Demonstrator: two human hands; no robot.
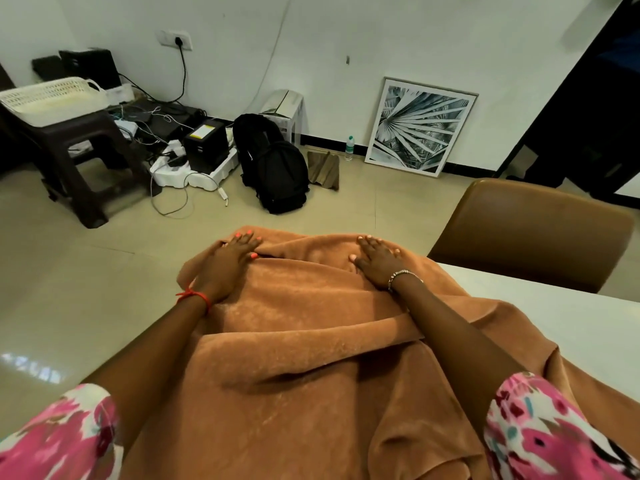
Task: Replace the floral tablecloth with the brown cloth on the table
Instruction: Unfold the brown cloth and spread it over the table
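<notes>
The brown cloth (298, 358) lies rumpled and folded over the near end of the white table (554, 317), hanging past its far edge. My left hand (225, 265) rests flat on the cloth near its far left edge, fingers straight. My right hand (375, 261) presses flat on the cloth near the far edge too, fingers spread. No floral tablecloth is in view.
A brown chair (533, 230) stands at the table's far right. On the floor beyond lie a black backpack (270, 164), a water bottle (349, 147), a framed picture (420, 126) against the wall, cables and devices, and a dark stool (83, 147) with a white basket (52, 98).
</notes>
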